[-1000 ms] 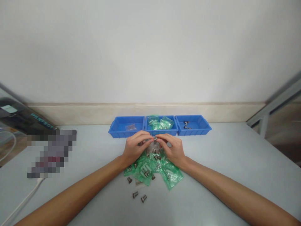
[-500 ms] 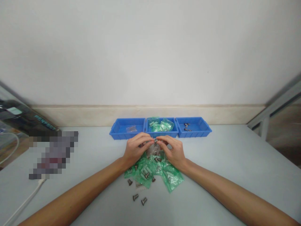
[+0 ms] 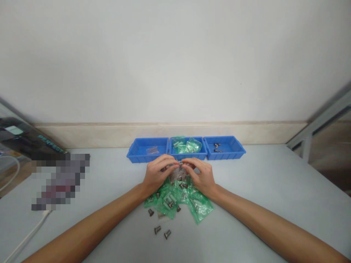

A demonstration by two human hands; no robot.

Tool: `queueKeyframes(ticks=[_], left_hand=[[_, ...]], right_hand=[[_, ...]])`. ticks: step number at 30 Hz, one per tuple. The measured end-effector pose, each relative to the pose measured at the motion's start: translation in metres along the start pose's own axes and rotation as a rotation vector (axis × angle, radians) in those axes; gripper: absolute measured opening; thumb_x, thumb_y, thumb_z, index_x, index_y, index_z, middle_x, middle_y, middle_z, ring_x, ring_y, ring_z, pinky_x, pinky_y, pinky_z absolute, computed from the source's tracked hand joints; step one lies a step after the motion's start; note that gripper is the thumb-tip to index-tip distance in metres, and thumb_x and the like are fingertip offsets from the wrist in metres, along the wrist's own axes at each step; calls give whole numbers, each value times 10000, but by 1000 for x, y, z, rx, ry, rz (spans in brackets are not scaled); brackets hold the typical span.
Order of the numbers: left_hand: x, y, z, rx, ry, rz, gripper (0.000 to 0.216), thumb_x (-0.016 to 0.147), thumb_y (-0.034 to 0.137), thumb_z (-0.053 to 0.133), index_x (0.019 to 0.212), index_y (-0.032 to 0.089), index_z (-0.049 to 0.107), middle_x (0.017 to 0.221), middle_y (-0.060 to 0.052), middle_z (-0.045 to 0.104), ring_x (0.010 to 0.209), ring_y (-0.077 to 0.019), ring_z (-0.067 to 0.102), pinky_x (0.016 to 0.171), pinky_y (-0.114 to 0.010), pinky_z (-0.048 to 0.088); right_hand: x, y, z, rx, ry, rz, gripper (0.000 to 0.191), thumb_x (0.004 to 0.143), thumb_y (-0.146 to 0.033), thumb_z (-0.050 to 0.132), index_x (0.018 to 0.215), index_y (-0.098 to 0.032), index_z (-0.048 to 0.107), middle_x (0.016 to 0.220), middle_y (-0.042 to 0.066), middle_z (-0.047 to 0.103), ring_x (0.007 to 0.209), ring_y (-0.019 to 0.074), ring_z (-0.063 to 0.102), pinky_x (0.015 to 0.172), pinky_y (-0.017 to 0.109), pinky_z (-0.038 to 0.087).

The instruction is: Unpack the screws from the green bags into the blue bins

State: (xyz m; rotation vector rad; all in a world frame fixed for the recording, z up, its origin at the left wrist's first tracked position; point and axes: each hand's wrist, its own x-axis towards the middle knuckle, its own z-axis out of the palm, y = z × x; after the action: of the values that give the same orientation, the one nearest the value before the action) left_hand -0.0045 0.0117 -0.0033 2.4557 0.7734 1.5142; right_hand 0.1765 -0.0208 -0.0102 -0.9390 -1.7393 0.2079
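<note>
My left hand [image 3: 157,174] and my right hand [image 3: 201,175] meet fingertip to fingertip above a heap of small green plastic bags [image 3: 175,197] with metal fasteners inside. Both hands pinch a small clear bag [image 3: 179,171] that holds metal parts. Loose metal fasteners [image 3: 161,231] lie on the table just in front of the heap. Behind the hands stand three blue bins in a row: the left bin [image 3: 142,152] holds one clear bag, the middle bin [image 3: 200,153] holds green bags, the right bin [image 3: 233,152] holds a few dark metal parts.
The grey table [image 3: 260,190] runs to a wall with a beige baseboard. A dark box [image 3: 24,140] and a blurred-out object [image 3: 59,180] sit at the left, with a white cable [image 3: 27,237] near the left edge. A metal frame [image 3: 318,128] stands at the right.
Both hands stay pinched together over the heap; the fingers shift only slightly on the small bag. The view has drifted a little.
</note>
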Motion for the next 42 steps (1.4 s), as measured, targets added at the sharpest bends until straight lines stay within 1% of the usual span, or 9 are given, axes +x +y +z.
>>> queueKeyframes(ticks=[4,8,14,18,27,33,35,39,42], left_hand=[[0,1,0,1,1,-20,110,874,248,636,853,170,709,817,-43,703,716,-117,649,584,-192,506],[1,3,0,-8,8,-22,111,874,248,635,863,164,707,821,-48,699,702,-113,640,555,-184,496],[1,3,-1,6,7,-14,133,871,270,640,882,158,711,832,-55,697,673,-106,626,545,-184,494],[1,3,-1,21,6,-21,155,877,289,630,870,160,716,833,-58,699,678,-112,631,552,-192,499],[-1,4,-2,35,19,-68,104,869,236,615,879,162,688,862,-57,706,694,-122,642,577,-209,510],[-3,5,-1,2,42,-116,84,845,173,587,892,153,654,892,-57,750,583,-101,650,547,-195,520],[-4,5,-1,-16,45,-119,79,837,160,588,890,153,647,884,-54,750,580,-99,652,542,-188,519],[-2,4,-1,3,57,-62,44,835,156,608,861,149,642,821,-46,722,651,-118,660,604,-204,528],[0,4,-2,39,43,-10,62,863,189,617,887,157,664,816,-42,709,710,-128,654,682,-226,531]], right_hand=[[-1,1,0,10,3,-9,152,909,-253,584,968,-204,715,834,36,753,650,152,678,652,272,564],[-2,1,0,12,-9,10,155,902,-234,588,986,-209,716,869,39,761,659,154,692,690,274,573],[-1,0,1,21,-12,17,137,892,-235,603,964,-197,713,823,34,756,630,148,683,651,250,559],[-1,0,1,16,-28,20,135,892,-245,600,952,-199,711,802,24,749,610,136,668,656,248,555],[0,-1,0,24,-28,22,131,895,-226,577,958,-195,687,826,34,737,610,135,649,629,251,543],[2,-3,0,20,-7,22,147,909,-193,525,922,-186,671,806,38,706,651,144,634,655,267,533],[2,-3,-1,16,-14,32,155,914,-193,515,918,-192,670,801,34,698,662,148,631,664,272,529],[1,-3,-1,23,-18,36,162,916,-187,509,919,-192,670,809,36,693,684,151,631,673,268,516],[1,-3,-1,41,-16,34,157,915,-175,510,923,-188,667,819,38,692,698,152,633,683,268,511]])
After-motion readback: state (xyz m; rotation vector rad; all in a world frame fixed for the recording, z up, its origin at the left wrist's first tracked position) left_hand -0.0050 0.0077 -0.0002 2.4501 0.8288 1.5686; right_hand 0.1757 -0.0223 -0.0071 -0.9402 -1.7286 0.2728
